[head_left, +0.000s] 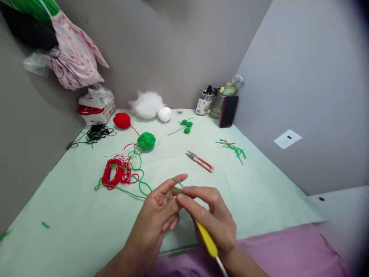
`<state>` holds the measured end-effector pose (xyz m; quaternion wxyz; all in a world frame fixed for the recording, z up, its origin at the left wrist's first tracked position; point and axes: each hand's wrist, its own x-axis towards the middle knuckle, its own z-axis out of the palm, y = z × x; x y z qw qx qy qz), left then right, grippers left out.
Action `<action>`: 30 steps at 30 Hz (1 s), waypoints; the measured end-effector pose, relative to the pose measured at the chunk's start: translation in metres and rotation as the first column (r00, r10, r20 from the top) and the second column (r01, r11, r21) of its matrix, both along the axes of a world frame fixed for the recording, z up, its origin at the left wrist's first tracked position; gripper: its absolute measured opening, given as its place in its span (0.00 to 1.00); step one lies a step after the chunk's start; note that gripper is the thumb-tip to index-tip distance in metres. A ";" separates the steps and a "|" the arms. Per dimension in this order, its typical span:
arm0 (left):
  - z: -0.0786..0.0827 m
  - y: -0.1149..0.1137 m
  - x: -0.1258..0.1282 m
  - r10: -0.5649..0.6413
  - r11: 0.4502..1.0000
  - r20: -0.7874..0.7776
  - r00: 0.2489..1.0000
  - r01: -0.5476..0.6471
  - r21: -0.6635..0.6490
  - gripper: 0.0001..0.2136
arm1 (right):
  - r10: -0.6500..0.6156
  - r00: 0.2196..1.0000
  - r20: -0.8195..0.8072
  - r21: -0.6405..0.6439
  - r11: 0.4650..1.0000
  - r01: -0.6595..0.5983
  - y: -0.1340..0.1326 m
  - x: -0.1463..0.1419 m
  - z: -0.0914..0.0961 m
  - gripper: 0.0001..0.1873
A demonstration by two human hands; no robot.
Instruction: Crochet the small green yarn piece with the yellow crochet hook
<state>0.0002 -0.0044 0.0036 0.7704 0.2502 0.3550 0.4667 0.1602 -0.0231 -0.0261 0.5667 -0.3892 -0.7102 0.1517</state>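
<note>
My left hand [158,213] is closed in a pinch on a strand of green yarn [135,184], looped over its raised forefinger. My right hand [215,217] grips a crochet hook with a yellow handle [206,238], its tip at the yarn loop between both hands. The strand trails left across the pale green table cover [72,223] to a green yarn ball [146,141]. A tangle of red yarn [117,172] lies beside the trailing strand.
Orange-handled thread snips [200,161] lie just beyond my hands. Further back are a red yarn ball [122,120], white yarn ball [164,114], white stuffing [146,104], small green crocheted pieces [186,126], green scraps [235,149], black yarn [96,132], a jar [204,103], bottle [223,98] and phone [228,111].
</note>
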 end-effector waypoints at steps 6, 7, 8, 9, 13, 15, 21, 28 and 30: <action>0.000 0.004 -0.005 0.055 0.998 0.006 0.998 -0.055 -0.009 0.12 | 0.062 0.881 -0.470 -0.191 0.967 -0.171 0.010 0.001 0.015 0.11; -0.002 0.003 -0.005 0.067 0.998 -0.037 0.997 -0.066 0.024 0.12 | 0.090 0.864 -0.496 -0.199 0.956 -0.214 0.012 -0.001 0.016 0.10; -0.003 0.001 -0.004 0.074 0.996 -0.076 0.994 -0.069 0.062 0.12 | 0.116 0.859 -0.498 -0.203 0.948 -0.246 0.013 -0.002 0.016 0.09; -0.005 -0.001 -0.003 0.076 0.993 -0.107 0.991 -0.066 0.093 0.13 | 0.131 0.861 -0.491 -0.208 0.942 -0.262 0.014 -0.003 0.015 0.09; -0.009 -0.006 -0.001 0.087 0.988 -0.156 0.984 -0.065 0.139 0.16 | 0.108 0.854 -0.509 -0.254 0.929 -0.269 0.016 -0.004 0.010 0.08; -0.010 -0.006 -0.002 0.101 0.987 -0.174 0.979 -0.076 0.142 0.16 | 0.090 0.844 -0.529 -0.276 0.922 -0.271 0.016 -0.003 0.007 0.09; -0.005 -0.006 -0.003 0.142 0.986 -0.238 0.961 -0.116 0.120 0.15 | 0.072 0.840 -0.537 -0.302 0.914 -0.271 0.016 -0.001 0.003 0.10; -0.002 -0.007 -0.002 0.153 0.984 -0.264 0.952 -0.122 0.129 0.15 | 0.094 0.748 -0.657 -0.297 0.879 -0.372 0.018 0.000 0.007 0.11; -0.003 -0.006 -0.004 0.158 0.983 -0.266 0.951 -0.124 0.138 0.15 | 0.108 0.755 -0.647 -0.299 0.875 -0.381 0.017 0.001 0.007 0.12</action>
